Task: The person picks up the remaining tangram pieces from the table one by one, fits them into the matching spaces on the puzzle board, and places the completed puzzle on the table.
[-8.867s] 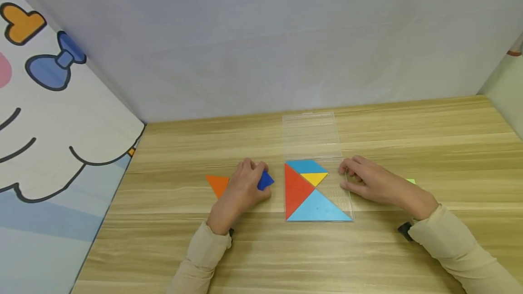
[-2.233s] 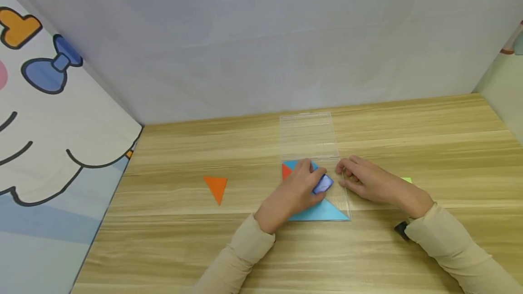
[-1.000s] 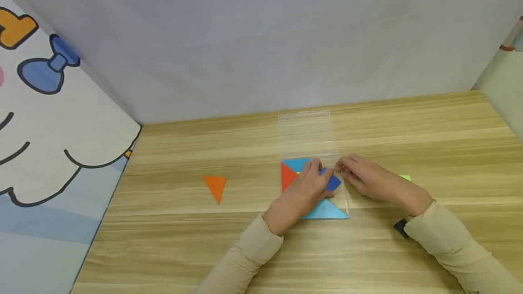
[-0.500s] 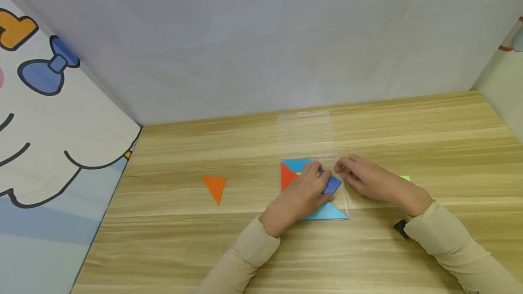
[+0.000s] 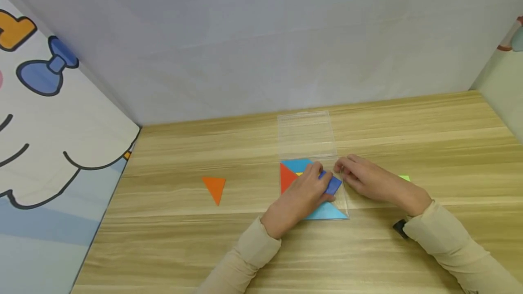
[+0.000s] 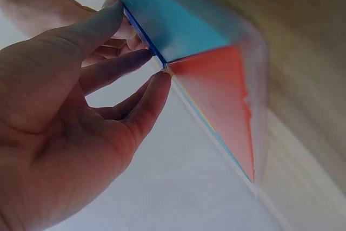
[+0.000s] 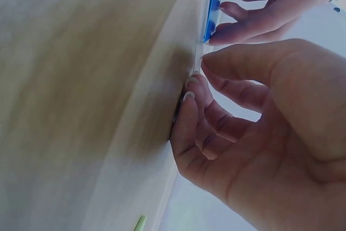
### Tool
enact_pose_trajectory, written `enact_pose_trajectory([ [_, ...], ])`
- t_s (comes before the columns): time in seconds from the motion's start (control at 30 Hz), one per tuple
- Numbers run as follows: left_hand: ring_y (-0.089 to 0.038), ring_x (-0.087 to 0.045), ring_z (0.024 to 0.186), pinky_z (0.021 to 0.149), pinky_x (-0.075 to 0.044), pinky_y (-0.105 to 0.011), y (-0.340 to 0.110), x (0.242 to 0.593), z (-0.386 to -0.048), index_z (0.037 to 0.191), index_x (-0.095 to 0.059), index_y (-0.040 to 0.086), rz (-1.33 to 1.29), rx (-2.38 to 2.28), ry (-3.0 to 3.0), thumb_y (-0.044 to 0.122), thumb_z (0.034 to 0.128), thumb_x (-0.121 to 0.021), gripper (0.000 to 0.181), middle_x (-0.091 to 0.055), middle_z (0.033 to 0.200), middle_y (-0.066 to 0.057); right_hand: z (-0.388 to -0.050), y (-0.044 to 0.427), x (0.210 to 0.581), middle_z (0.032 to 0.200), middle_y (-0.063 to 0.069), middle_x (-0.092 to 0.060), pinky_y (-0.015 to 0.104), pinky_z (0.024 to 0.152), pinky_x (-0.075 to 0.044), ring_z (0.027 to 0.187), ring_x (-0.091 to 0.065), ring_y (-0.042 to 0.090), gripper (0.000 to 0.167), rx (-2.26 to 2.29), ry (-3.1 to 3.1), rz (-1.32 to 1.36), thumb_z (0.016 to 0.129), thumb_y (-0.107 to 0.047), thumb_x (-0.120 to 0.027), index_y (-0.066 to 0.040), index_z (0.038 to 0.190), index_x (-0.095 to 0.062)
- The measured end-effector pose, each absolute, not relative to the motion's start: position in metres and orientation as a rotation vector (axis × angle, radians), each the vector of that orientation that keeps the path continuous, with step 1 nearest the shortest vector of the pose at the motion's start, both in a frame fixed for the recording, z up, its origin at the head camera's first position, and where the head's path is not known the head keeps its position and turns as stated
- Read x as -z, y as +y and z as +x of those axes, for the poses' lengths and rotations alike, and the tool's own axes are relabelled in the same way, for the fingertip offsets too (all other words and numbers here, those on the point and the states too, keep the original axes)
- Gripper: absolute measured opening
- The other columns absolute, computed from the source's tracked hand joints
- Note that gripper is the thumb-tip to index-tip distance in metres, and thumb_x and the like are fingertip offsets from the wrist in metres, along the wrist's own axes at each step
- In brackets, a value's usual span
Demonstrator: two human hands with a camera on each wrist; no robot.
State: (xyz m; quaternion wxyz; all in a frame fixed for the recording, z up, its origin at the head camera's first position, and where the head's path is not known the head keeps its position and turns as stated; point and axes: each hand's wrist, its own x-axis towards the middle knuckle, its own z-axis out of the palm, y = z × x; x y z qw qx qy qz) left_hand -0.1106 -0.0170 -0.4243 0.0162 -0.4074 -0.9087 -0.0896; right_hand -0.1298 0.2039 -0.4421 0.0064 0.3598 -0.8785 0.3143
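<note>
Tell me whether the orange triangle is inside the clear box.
No, the orange triangle lies on the table, left of the clear box.

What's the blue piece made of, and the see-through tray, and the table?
The blue piece may be smooth plastic: it's thin, flat and evenly coloured, but stiff card is possible.
The see-through tray is probably clear, hard plastic, because the table shows through and its edges are straight.
The table looks like smooth wood with streaky grain, though that could be a printed covering.

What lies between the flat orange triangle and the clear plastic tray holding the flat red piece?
Nothing: the head view shows only bare, light-brown wood-grain tabletop between the orange triangle and the clear plastic tray.
</note>
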Motion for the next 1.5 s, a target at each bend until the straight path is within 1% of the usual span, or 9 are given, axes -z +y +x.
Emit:
enact_pose_trajectory([
  [0.27, -0.022, -0.053, 0.101, 0.077, -0.048, -0.021, -0.0177, 0.4235, -0.1089, 0.125, -0.064, 0.006, -1.274, 0.200, -2.827, 0.032, 0.0994, -0.070, 0.036, -0.056, 0.116, -0.013, -0.1298, 0.2039, 0.4417, 0.094, 0.000, -0.058, 0.034, 0.073, -0.050, 0.084, -0.055, 0.013, 0.018, -1.004, -2.761, 1.122, 0.095, 0.011, -0.059, -0.004, 0.106, -0.062],
  [0.4, -0.022, -0.054, 0.101, 0.079, -0.048, -0.023, -0.0178, 0.4230, -0.1097, 0.126, -0.065, 0.008, -1.287, 0.179, -2.833, 0.029, 0.1008, -0.068, 0.033, -0.057, 0.117, -0.013, -0.1303, 0.2042, 0.4420, 0.094, -0.001, -0.057, 0.033, 0.072, -0.049, 0.083, -0.054, 0.013, 0.019, -1.008, -2.751, 1.128, 0.095, 0.011, -0.058, -0.004, 0.105, -0.062],
  [0.5, -0.022, -0.054, 0.102, 0.081, -0.048, -0.024, -0.0183, 0.4221, -0.1105, 0.128, -0.065, 0.008, -1.307, 0.174, -2.831, 0.028, 0.1004, -0.069, 0.034, -0.058, 0.118, -0.012, -0.1305, 0.2045, 0.4420, 0.093, -0.001, -0.057, 0.032, 0.072, -0.049, 0.083, -0.053, 0.012, 0.019, -1.007, -2.754, 1.123, 0.095, 0.011, -0.058, -0.004, 0.105, -0.062],
  [0.67, -0.022, -0.055, 0.104, 0.084, -0.048, -0.025, -0.0192, 0.4215, -0.1104, 0.133, -0.065, 0.009, -1.328, 0.161, -2.831, 0.030, 0.0997, -0.070, 0.039, -0.059, 0.122, -0.011, -0.1305, 0.2044, 0.4422, 0.092, -0.001, -0.057, 0.032, 0.071, -0.049, 0.082, -0.053, 0.012, 0.019, -0.997, -2.749, 1.120, 0.094, 0.011, -0.058, -0.004, 0.104, -0.062],
  [0.9, -0.021, -0.055, 0.102, 0.086, -0.047, -0.025, -0.0196, 0.4228, -0.1106, 0.131, -0.066, 0.010, -1.332, 0.145, -2.807, 0.032, 0.0985, -0.071, 0.040, -0.059, 0.122, -0.009, -0.1302, 0.2043, 0.4427, 0.092, -0.001, -0.057, 0.033, 0.071, -0.049, 0.082, -0.054, 0.013, 0.019, -0.985, -2.725, 1.133, 0.093, 0.012, -0.059, -0.004, 0.104, -0.062],
  [1.2, -0.021, -0.053, 0.110, 0.093, -0.047, -0.026, -0.0207, 0.4214, -0.1100, 0.136, -0.066, 0.012, -1.325, 0.117, -2.868, 0.035, 0.1010, -0.067, 0.043, -0.056, 0.135, -0.010, -0.1289, 0.2046, 0.4409, 0.094, 0.000, -0.058, 0.033, 0.072, -0.050, 0.083, -0.055, 0.013, 0.019, -0.973, -2.743, 1.119, 0.094, 0.011, -0.060, -0.004, 0.106, -0.063],
  [1.3, -0.021, -0.054, 0.111, 0.092, -0.048, -0.026, -0.0214, 0.4212, -0.1100, 0.136, -0.066, 0.011, -1.315, 0.122, -2.874, 0.035, 0.1007, -0.068, 0.043, -0.055, 0.134, -0.010, -0.1290, 0.2042, 0.4412, 0.094, 0.000, -0.059, 0.034, 0.073, -0.050, 0.083, -0.055, 0.013, 0.019, -0.969, -2.741, 1.121, 0.094, 0.011, -0.060, -0.003, 0.106, -0.063],
  [1.5, -0.021, -0.055, 0.107, 0.086, -0.049, -0.024, -0.0219, 0.4222, -0.1105, 0.135, -0.066, 0.011, -1.303, 0.146, -2.855, 0.033, 0.1000, -0.069, 0.041, -0.056, 0.130, -0.011, -0.1293, 0.2037, 0.4417, 0.094, 0.000, -0.058, 0.033, 0.073, -0.050, 0.083, -0.054, 0.013, 0.018, -0.971, -2.740, 1.128, 0.094, 0.011, -0.059, -0.003, 0.106, -0.063],
])
